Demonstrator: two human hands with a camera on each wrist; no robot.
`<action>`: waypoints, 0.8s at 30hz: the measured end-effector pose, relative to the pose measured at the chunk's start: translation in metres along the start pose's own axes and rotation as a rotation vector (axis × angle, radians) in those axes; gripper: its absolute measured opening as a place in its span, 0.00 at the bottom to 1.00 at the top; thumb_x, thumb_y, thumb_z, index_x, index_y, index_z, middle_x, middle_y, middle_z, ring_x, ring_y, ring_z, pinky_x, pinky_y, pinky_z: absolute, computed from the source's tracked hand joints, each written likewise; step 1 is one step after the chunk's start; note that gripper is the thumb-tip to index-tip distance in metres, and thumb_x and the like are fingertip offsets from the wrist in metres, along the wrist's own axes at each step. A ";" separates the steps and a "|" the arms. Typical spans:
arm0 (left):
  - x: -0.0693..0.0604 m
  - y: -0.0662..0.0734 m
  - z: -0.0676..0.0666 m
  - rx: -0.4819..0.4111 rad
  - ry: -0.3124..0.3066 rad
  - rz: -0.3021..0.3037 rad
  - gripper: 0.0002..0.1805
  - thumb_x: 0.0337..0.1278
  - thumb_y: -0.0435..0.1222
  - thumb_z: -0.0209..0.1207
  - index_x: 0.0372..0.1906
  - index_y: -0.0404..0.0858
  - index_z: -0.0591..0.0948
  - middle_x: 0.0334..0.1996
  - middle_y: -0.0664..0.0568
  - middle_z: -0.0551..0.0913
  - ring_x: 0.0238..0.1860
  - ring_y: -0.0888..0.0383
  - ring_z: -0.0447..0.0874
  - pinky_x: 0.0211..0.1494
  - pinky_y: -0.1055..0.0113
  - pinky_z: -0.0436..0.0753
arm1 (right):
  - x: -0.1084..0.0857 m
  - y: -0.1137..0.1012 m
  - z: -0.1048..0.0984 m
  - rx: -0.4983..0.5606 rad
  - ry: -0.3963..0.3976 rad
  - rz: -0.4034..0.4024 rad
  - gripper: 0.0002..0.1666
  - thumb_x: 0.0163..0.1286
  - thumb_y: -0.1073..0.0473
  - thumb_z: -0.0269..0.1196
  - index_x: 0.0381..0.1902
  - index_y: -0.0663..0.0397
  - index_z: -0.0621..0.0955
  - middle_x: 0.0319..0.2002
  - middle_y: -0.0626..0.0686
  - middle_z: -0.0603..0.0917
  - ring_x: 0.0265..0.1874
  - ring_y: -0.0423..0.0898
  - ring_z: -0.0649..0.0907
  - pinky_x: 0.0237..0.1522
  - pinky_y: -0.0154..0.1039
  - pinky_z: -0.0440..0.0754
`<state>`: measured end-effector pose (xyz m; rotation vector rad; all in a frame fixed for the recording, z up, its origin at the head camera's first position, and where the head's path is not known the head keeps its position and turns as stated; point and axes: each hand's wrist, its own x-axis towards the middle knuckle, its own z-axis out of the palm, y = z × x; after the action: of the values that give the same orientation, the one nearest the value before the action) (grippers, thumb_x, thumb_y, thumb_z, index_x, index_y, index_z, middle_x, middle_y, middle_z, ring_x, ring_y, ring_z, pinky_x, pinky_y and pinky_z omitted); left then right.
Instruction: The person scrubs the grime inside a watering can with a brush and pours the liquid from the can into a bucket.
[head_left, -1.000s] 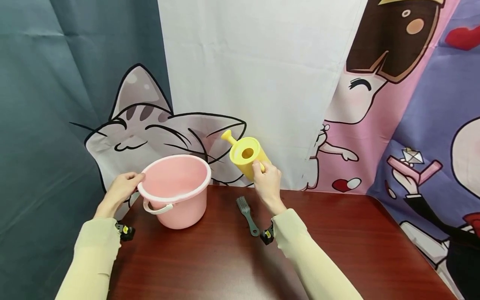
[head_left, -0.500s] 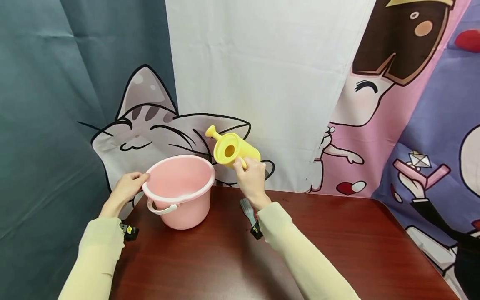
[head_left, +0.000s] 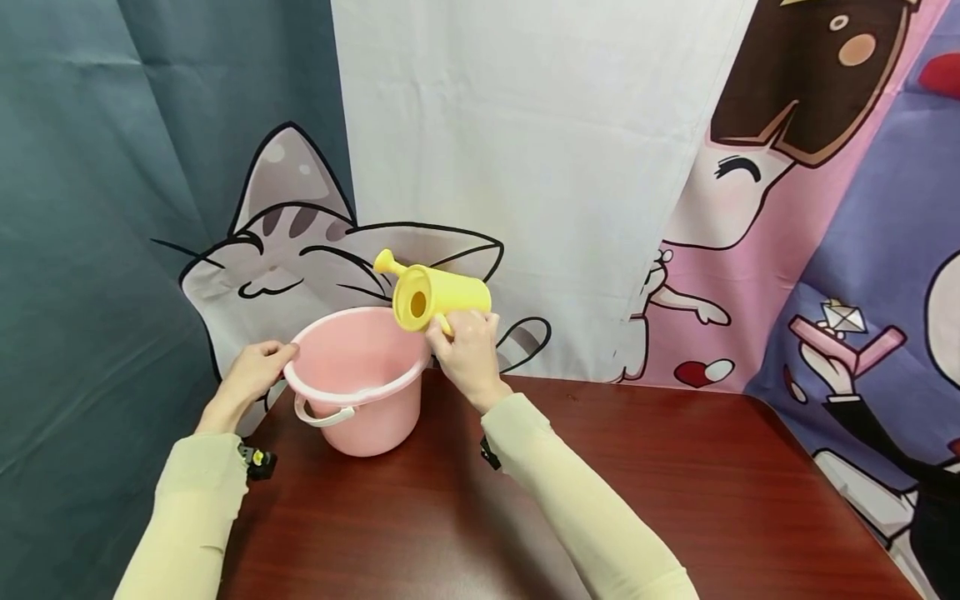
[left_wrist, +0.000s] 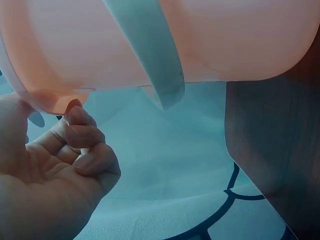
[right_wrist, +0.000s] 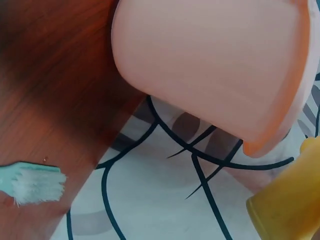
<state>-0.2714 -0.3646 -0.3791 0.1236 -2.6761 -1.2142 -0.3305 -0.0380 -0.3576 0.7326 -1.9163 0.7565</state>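
A pink bucket (head_left: 378, 421) with a pale handle (head_left: 324, 417) stands upright on the table. My left hand (head_left: 251, 379) pinches its left rim; the left wrist view shows the fingers (left_wrist: 92, 135) curled at the rim. My right hand (head_left: 471, 350) grips the handle of a yellow watering can (head_left: 453, 292) and holds it in the air. The can lies tipped over on its side, with its opening facing the camera and its spout (head_left: 387, 262) pointing left, above the bucket's back right rim. In the right wrist view only part of the can (right_wrist: 287, 200) shows, and the right hand is out of sight.
A small brush (right_wrist: 37, 185) with white bristles and a green handle lies on the table in the right wrist view; the right arm hides it in the head view. The reddish-brown table (head_left: 660, 475) backs onto a printed cloth (head_left: 525, 167).
My right hand has carried the watering can left to the bucket's rim, tipping it further onto its side. My left hand keeps its hold on the bucket, which stays in place.
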 end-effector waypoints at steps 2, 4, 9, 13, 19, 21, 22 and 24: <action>0.001 0.000 0.000 -0.001 -0.007 -0.003 0.25 0.71 0.51 0.48 0.34 0.31 0.78 0.22 0.52 0.73 0.30 0.53 0.69 0.32 0.62 0.67 | 0.001 -0.001 0.003 -0.022 -0.009 -0.038 0.20 0.64 0.55 0.56 0.14 0.48 0.66 0.14 0.45 0.65 0.22 0.49 0.73 0.38 0.51 0.64; 0.001 0.001 -0.001 -0.002 -0.007 -0.003 0.25 0.71 0.51 0.47 0.33 0.31 0.78 0.22 0.52 0.73 0.30 0.53 0.69 0.32 0.62 0.68 | 0.002 -0.002 0.007 -0.041 -0.019 -0.072 0.20 0.64 0.54 0.56 0.14 0.48 0.67 0.14 0.44 0.65 0.23 0.48 0.73 0.38 0.51 0.64; 0.000 0.000 -0.001 -0.012 0.004 0.002 0.25 0.72 0.50 0.47 0.33 0.30 0.77 0.23 0.52 0.74 0.32 0.54 0.70 0.33 0.63 0.69 | 0.005 -0.003 0.017 -0.094 -0.030 -0.161 0.20 0.64 0.54 0.57 0.14 0.48 0.67 0.14 0.44 0.67 0.22 0.47 0.71 0.40 0.50 0.65; -0.002 -0.002 -0.001 -0.016 0.012 -0.002 0.25 0.72 0.50 0.47 0.34 0.30 0.77 0.24 0.51 0.75 0.31 0.54 0.71 0.33 0.64 0.69 | 0.005 -0.004 0.021 -0.168 -0.031 -0.247 0.19 0.64 0.53 0.57 0.15 0.49 0.67 0.15 0.45 0.68 0.23 0.46 0.71 0.40 0.50 0.67; -0.003 0.002 0.002 -0.017 0.001 0.014 0.26 0.72 0.49 0.46 0.37 0.28 0.79 0.26 0.50 0.77 0.33 0.53 0.71 0.35 0.63 0.70 | 0.005 0.000 0.023 -0.237 -0.043 -0.342 0.18 0.63 0.52 0.58 0.17 0.51 0.68 0.17 0.46 0.69 0.24 0.46 0.73 0.40 0.50 0.67; -0.003 0.002 0.002 -0.023 -0.008 0.018 0.26 0.72 0.50 0.46 0.39 0.28 0.79 0.28 0.49 0.77 0.35 0.52 0.71 0.36 0.62 0.71 | 0.007 0.001 0.022 -0.249 -0.037 -0.364 0.18 0.63 0.52 0.58 0.17 0.51 0.69 0.17 0.46 0.69 0.25 0.46 0.74 0.40 0.51 0.68; -0.003 0.002 0.002 -0.021 -0.009 0.017 0.26 0.72 0.50 0.46 0.39 0.28 0.79 0.28 0.49 0.77 0.35 0.52 0.71 0.36 0.62 0.70 | 0.008 0.002 0.022 -0.256 -0.031 -0.377 0.18 0.63 0.52 0.58 0.17 0.51 0.69 0.17 0.46 0.70 0.25 0.47 0.74 0.40 0.50 0.68; -0.003 0.002 0.002 -0.017 -0.007 0.015 0.26 0.72 0.50 0.46 0.39 0.28 0.78 0.28 0.49 0.77 0.35 0.52 0.71 0.36 0.62 0.70 | 0.011 0.001 0.022 -0.271 -0.026 -0.403 0.18 0.64 0.52 0.57 0.17 0.51 0.69 0.17 0.47 0.70 0.24 0.47 0.74 0.41 0.50 0.69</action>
<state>-0.2693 -0.3618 -0.3791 0.0972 -2.6676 -1.2350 -0.3472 -0.0555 -0.3563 0.9199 -1.7685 0.2339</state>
